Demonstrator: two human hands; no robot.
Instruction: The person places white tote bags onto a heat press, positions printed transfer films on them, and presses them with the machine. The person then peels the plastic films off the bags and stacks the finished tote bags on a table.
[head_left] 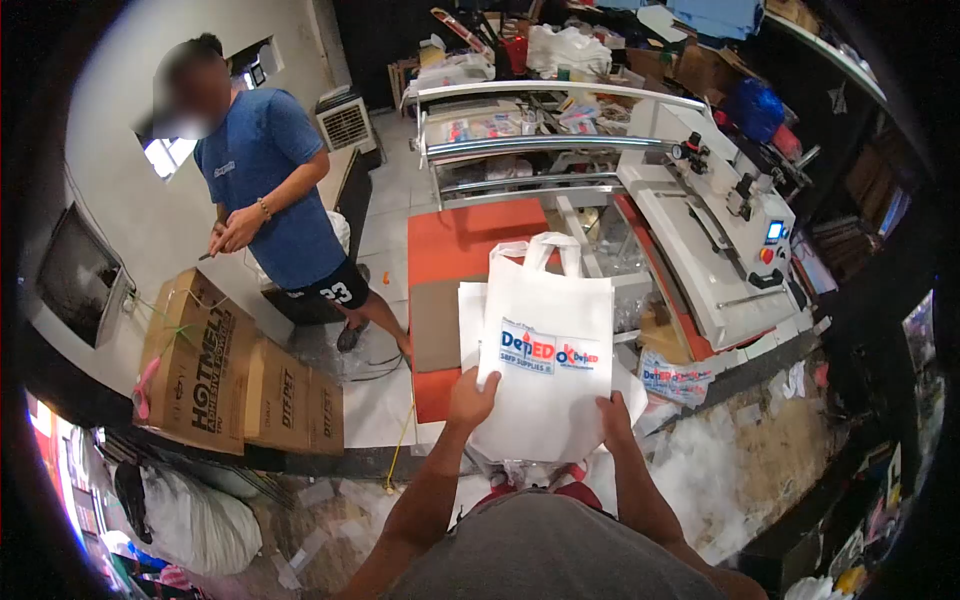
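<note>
Head view: we've got the white bag [548, 400] in both hands, handles up, printed side facing us. The left hand [474, 397] is clamped on its lower left edge, thumb on the front. The right hand [617, 418] is clamped on the right edge, a bit lower. Print sits mid-bag: "DepED" plus a second logo, blue and red. More white material [470, 318] shows behind the bag's left side; can't tell if it's a separate bag.

Bag is in front of the near right corner of the red pad [440, 235]; can't tell if they touch. A brown mat [437, 320] lies on the pad, reaching in behind the bag. To the right is the white press machine [700, 260], its small screen [775, 232] lit. Printed plastic [675, 378] lies near our right hand, by the machine's near edge.

Co-worker [265, 180] in a blue shirt stands past the pad's left edge, hands together, beside the cardboard boxes [205, 365].
</note>
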